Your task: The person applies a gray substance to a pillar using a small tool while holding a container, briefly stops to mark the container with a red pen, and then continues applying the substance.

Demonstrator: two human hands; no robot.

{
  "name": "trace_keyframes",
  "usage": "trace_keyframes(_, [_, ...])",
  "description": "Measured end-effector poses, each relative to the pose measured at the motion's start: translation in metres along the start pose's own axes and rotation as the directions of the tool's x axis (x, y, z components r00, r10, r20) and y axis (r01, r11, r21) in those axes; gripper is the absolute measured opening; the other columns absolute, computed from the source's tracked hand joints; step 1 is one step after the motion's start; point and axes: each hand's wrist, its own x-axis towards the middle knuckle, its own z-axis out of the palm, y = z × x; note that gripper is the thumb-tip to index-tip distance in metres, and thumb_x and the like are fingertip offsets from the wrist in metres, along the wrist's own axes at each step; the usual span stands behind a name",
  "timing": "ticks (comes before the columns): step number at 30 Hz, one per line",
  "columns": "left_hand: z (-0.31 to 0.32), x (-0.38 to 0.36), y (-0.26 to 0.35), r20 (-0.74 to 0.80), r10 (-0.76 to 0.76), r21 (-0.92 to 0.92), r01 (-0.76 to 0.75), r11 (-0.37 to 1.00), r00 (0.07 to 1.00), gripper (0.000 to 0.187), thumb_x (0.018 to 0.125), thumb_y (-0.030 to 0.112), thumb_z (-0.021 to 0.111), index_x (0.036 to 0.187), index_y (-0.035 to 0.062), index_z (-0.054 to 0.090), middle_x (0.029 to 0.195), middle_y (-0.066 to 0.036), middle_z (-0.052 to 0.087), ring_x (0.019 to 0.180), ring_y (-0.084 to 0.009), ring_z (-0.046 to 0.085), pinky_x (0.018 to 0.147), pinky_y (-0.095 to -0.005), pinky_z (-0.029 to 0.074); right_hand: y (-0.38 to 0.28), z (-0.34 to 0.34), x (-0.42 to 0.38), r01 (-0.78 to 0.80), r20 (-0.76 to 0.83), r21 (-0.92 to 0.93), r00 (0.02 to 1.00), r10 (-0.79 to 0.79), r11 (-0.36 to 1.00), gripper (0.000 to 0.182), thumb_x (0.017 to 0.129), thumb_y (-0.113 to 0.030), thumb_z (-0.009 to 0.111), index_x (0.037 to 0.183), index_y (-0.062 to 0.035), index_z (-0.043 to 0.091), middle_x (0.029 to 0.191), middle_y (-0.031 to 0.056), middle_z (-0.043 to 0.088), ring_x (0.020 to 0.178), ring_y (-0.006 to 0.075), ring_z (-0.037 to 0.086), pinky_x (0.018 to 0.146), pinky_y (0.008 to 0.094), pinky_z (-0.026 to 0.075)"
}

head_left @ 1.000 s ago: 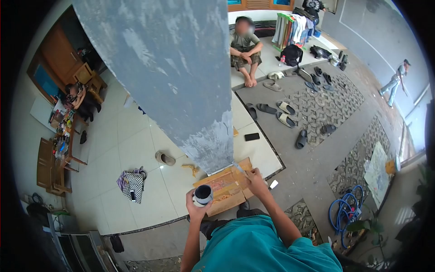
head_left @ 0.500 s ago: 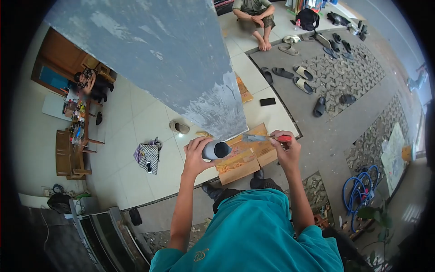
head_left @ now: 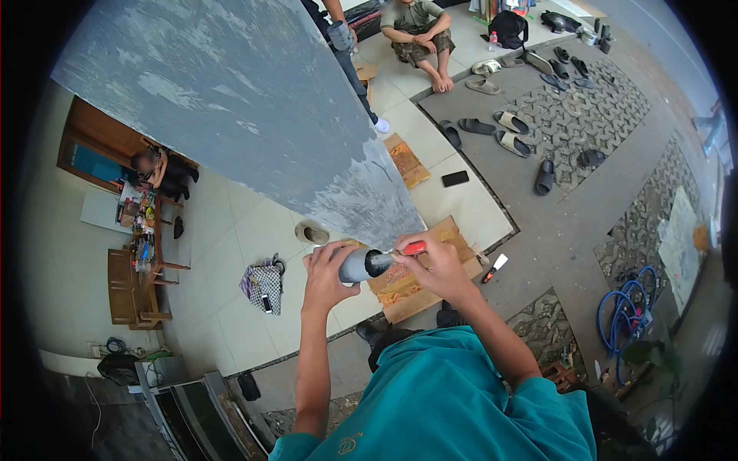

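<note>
Centrally in frame, left hand has fingers curled round grey container, mouth facing frame right, toward right hand, its fingers closed on red-handled tool, long axis pointing at that mouth

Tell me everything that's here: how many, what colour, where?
Cylindrical cup: 1, grey, centre
Red-handled tool: 1, red, at cup's mouth
Flat-sided pillar: 1, streaked grey, centre
Cardboard pieces: at least 2, brown, beside pillar
Flat tool: 1, white-bladed, centre-right
Rectangular phone: 1, black, on tiles
Checked cloth: 1, black-and-white, left
Coiled hose: 1, blue, lower right
Loose footwear: over ten, mostly dark, upper right
Backpack: 1, black, upper right
Legged table: 1, brown wood, left
Other people: at least 3, varied clothes, background
Own shirt: 1, teal, bottom
Left hand: 1, bare, around cup
Right hand: 1, bare, on red-handled tool
</note>
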Motion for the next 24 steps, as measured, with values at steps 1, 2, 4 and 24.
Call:
trace_keyframes(1, [-0.004, 0.002, 0.001, 0.003, 0.002, 0.002, -0.002, 1.000, 1.000, 0.076, 0.042, 0.011, 0.082, 0.116, 0.0193, 0.065, 0.116, -0.002, 0.059, 0.106, -0.0273, 0.054, 0.094, -0.0416, 0.035, 0.002, 0.003, 0.002, 0.034, 0.020, -0.004, 0.999, -0.033, 0.999, 0.020, 0.086, -0.006, 0.070, 0.099, -0.0017, 0.056, 0.093, 0.0109, 0.069, 0.079, 0.0210, 0.068, 0.070, 0.0298, 0.054])
trace_keyframes(2, [-0.008, 0.004, 0.003, -0.002, 0.019, 0.020, -0.019, 1.000, 1.000, 0.074, 0.043, 0.012, 0.081, 0.115, 0.0183, 0.066, 0.115, -0.002, 0.059, 0.104, -0.0271, 0.055, 0.093, -0.0411, 0.035, 0.003, 0.006, 0.003, 0.066, 0.039, -0.006, 0.997, -0.066, 0.998, 0.020, 0.087, -0.008, 0.070, 0.099, -0.0021, 0.056, 0.093, 0.0107, 0.069, 0.077, 0.0218, 0.068, 0.068, 0.0299, 0.053])
trace_keyframes(4, [-0.015, 0.003, 0.006, -0.003, 0.040, 0.040, -0.039, 0.998, 0.999, 0.073, 0.043, 0.013, 0.080, 0.114, 0.0173, 0.066, 0.114, -0.002, 0.060, 0.103, -0.0269, 0.056, 0.091, -0.0406, 0.036, 0.001, 0.012, 0.004, 0.050, 0.040, 0.043, 0.998, -0.052, 0.998, 0.020, 0.087, -0.009, 0.071, 0.099, -0.0021, 0.056, 0.092, 0.0106, 0.069, 0.076, 0.0222, 0.068, 0.068, 0.0301, 0.053])
trace_keyframes(24, [-0.031, 0.023, 0.007, 0.054, 0.180, 0.001, -0.180, 0.984, 0.982, 0.076, 0.039, 0.014, 0.080, 0.113, 0.0179, 0.068, 0.115, -0.001, 0.061, 0.102, -0.0262, 0.055, 0.091, -0.0393, 0.035, -0.004, 0.024, 0.009, 0.158, 0.139, -0.075, 0.979, -0.147, 0.985, 0.022, 0.086, -0.009, 0.070, 0.101, -0.0048, 0.055, 0.092, 0.0117, 0.066, 0.080, 0.0275, 0.067, 0.066, 0.0346, 0.053])
